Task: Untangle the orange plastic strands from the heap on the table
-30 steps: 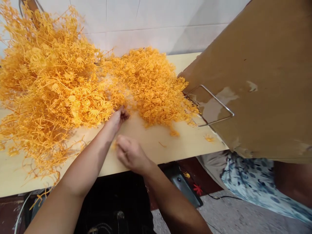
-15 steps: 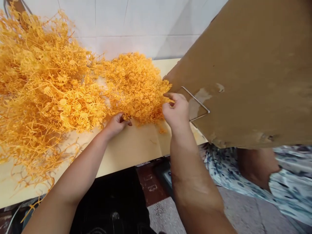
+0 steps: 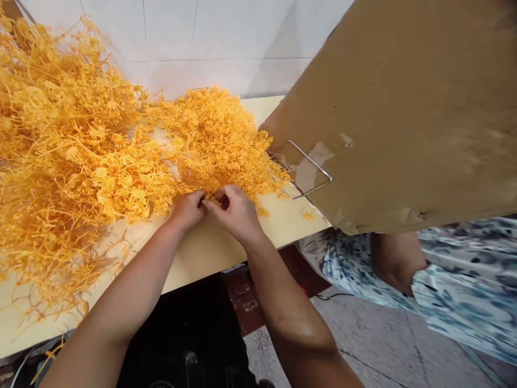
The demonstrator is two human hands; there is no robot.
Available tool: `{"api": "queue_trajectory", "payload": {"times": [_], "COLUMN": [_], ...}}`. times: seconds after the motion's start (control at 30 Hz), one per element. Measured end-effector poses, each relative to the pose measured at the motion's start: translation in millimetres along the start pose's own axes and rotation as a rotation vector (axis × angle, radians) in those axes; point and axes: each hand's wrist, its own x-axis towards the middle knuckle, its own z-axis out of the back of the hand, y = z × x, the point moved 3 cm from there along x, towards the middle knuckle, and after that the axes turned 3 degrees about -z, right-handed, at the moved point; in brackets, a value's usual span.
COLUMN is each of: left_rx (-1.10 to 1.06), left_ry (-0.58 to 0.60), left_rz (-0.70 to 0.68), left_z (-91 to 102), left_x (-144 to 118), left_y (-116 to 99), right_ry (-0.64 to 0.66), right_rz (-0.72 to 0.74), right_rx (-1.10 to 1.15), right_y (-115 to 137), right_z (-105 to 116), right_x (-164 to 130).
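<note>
A big tangled heap of orange plastic sprigs (image 3: 68,145) covers the left and back of the pale table (image 3: 278,221), with a smaller mound of sprigs (image 3: 218,134) in the middle. My left hand (image 3: 188,209) and my right hand (image 3: 234,210) meet at the front edge of that mound, fingertips together, pinching a small orange sprig (image 3: 210,195) between them. What exactly the fingers grip is partly hidden by the hands.
A large brown cardboard box (image 3: 404,108) tilts over the table's right end, with a metal wire frame (image 3: 305,170) against it. A person in patterned fabric (image 3: 444,280) sits at the right. White tiled wall (image 3: 210,37) behind; a black object (image 3: 186,334) under the table.
My right hand has come back left from the mound's right edge by the wire frame and joined my left hand. The view has shifted slightly.
</note>
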Motion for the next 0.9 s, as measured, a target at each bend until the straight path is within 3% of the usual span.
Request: {"api": "queue_trajectory", "payload": {"times": [0.3,0.57,0.7,0.9], "left_rx": [-0.006,-0.590,-0.704,-0.879], "left_ry": [-0.073,-0.062,-0.046,-0.122], "left_rz": [0.041,0.044,0.112,0.201], "left_z": [5.9,10.8,16.2,11.7], "left_x": [3,14,12,11], "left_y": [5,3,-2,-1], "right_ry": [0.038,0.097,0.110,0.105], "right_rz": [0.106,0.010,-0.056,0.028], "right_rx": [0.135,0.742,0.821,0.859], "right_y": [0,-14,-17,-16], "right_z": [-15,-26,-27,-27], "right_x": [0,2,2,2]}}
